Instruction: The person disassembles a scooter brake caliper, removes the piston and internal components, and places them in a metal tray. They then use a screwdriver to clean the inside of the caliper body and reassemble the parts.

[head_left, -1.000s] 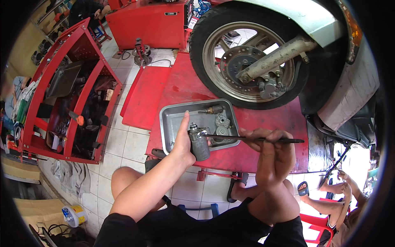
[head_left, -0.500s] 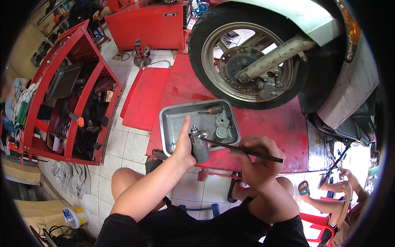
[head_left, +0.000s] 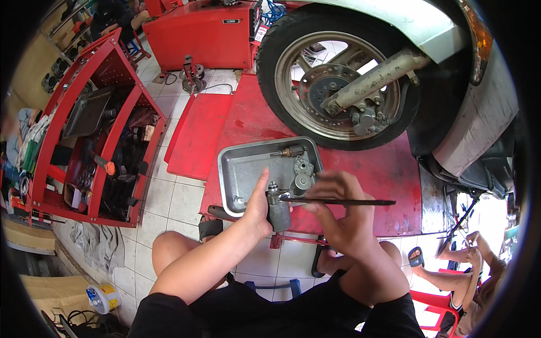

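My left hand [head_left: 258, 209] is closed round a small grey cylindrical motor [head_left: 279, 217], upright with a shiny shaft at its top. A long dark bar-shaped tool [head_left: 352, 201] lies nearly level, its bright tip against the upper side of the motor. Across the tool sits my right hand [head_left: 346, 217], its thumb below and its fingers bent loosely and slightly blurred behind. Just beyond the hands, a metal tray [head_left: 228, 169] holds an armature with a copper-coloured end [head_left: 292, 151] and a grey metal housing [head_left: 303, 179]; my right fingers partly cover its right side.
The tray rests on a red platform [head_left: 389, 180] beneath a motorbike's front wheel [head_left: 270, 101]. At left stands a red tool rack [head_left: 107, 158] with tools; a red cabinet [head_left: 197, 39] is behind. Another person's hands [head_left: 476, 248] show at lower right. A dark handle [head_left: 218, 211] protrudes beside the tray.
The tool's outer end has swung up and away from me, from slanting to nearly level. My right hand has moved with it, its fingers loosening. The motor has shifted slightly nearer and right.
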Available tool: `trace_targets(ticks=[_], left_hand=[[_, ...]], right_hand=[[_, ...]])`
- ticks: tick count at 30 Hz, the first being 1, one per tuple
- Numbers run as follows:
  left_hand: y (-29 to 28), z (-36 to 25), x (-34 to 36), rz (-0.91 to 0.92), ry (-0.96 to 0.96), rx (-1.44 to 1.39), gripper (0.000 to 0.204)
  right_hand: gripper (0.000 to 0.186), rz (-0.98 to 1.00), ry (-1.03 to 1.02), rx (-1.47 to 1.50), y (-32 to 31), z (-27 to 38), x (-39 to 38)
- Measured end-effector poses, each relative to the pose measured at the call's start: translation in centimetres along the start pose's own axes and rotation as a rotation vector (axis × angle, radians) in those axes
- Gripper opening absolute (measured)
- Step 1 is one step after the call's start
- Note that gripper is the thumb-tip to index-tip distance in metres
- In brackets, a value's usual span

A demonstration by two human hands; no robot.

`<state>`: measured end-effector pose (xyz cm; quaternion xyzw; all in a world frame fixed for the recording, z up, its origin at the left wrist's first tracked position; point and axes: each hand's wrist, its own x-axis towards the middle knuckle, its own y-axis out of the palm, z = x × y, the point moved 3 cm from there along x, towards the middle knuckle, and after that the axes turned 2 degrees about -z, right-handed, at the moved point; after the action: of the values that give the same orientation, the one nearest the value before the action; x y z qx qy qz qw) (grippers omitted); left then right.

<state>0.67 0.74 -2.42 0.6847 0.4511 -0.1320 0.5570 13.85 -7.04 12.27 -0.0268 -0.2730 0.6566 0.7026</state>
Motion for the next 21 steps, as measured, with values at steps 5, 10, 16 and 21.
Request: trace_targets(ticks=[5,10,16,21], left_hand=[[0.4,-0.2,-0.9,-0.07,-0.003,-0.01,0.075],[0.1,-0.1,-0.1,0.001,-0.006,-0.033,0.08],[0.9,-0.2,-1.2,0.032,-0.028,-0.051,0.077],[1.1,-0.6,-1.3,-0.001,0.039,-0.024,0.073]], right_hand=[[0.056,-0.017,0.011,0.309,0.2,1.1,0.3],[0.016,-0.114,-0.112,-0.092,-0.4,0.5,-0.1],[0.026,0.106,-0.154,-0.037,-0.6,3.0,0.8],[0.026,0.208,-0.161,-0.05,-1.0,1.0,0.1]])
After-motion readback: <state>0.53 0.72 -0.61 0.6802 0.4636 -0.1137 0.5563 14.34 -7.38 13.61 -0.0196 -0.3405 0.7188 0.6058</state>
